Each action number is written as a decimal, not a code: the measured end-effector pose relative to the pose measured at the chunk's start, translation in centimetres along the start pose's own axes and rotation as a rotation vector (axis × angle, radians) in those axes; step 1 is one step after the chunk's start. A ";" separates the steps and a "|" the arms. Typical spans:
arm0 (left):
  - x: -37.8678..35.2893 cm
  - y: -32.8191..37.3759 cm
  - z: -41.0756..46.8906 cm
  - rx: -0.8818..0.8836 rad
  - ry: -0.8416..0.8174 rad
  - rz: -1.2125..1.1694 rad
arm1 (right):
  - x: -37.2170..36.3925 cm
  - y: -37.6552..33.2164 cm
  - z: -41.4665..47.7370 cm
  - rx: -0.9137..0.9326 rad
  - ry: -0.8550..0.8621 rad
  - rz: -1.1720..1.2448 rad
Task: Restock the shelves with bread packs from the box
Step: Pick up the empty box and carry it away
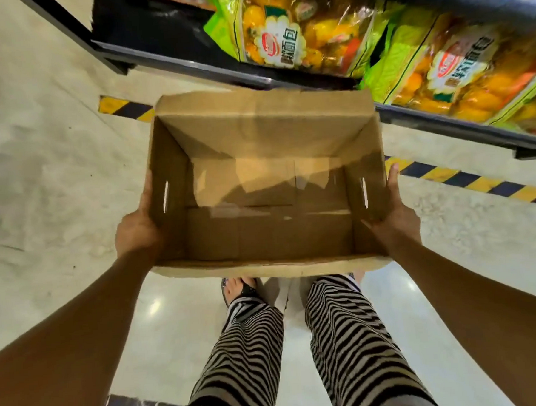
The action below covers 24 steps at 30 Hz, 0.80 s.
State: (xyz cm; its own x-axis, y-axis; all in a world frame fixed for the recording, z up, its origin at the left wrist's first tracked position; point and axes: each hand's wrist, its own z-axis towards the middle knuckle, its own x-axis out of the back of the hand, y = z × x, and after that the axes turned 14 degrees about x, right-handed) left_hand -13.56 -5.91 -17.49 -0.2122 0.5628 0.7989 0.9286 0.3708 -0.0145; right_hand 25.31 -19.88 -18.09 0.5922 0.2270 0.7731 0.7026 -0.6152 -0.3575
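The box (263, 131) is held off the floor (56, 152), just in front of the shelf's (191, 67) front edge, and its inside shows only bare cardboard. The bread packs (285, 31) lie on the shelf, so the stocking looks finished and the step in hand is probably taking the empty box away. To do this well, the person should press evenly inward on both walls, keep the box level, and swing its far rim clear of the shelf edge so no pack is knocked. Both arms reach forward and down. The left hand (137, 228) lies flat on the left outer wall, its fingers straight. The right hand (394, 208) grips the right wall, fingers outside and thumb apparently hooked inside.
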 end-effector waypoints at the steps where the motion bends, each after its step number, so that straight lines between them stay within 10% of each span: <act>1: 1.3 -0.2 -1.5 0.023 -0.021 -0.019 | 1.4 -0.4 -1.6 -0.006 -0.023 -0.017; 10: 13.0 -3.8 -17.5 0.076 -0.112 -0.011 | 12.8 -4.6 -20.0 -0.133 -0.059 0.054; 24: 27.9 2.5 -28.3 -0.533 0.041 0.301 | 18.7 -7.6 -42.8 -0.438 0.282 0.406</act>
State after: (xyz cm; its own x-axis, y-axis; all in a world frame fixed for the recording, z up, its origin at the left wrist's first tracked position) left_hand -8.53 -10.16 21.82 0.0855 0.5527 0.8290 0.9726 -0.2267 0.0508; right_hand 14.12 -43.26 21.51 0.6080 -0.2577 0.7509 0.1844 -0.8741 -0.4493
